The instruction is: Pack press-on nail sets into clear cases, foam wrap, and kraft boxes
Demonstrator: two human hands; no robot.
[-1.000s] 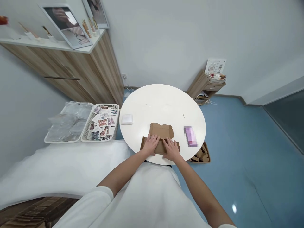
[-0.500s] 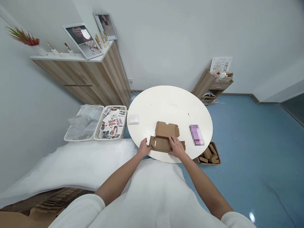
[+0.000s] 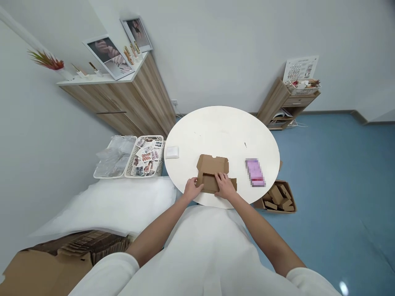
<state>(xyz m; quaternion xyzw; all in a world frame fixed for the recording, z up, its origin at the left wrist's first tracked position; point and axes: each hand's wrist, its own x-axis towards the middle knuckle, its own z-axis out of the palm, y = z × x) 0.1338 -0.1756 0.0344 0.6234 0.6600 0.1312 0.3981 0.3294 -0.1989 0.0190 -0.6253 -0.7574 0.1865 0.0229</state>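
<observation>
While the cardboard box (image 3: 212, 167) lies on the near edge of the white tabletop (image 3: 216, 127), the left hand (image 3: 193, 190) grips its left end and the right hand (image 3: 226, 187) rests flat and open on top, its long side running left to right, its lid pointing away.

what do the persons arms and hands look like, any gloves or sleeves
The left hand and right hand are bare: no gloves, no ring or watch showing. The white left sleeve and white right sleeve are short, ending near the elbows, part of a plain white top.
</observation>
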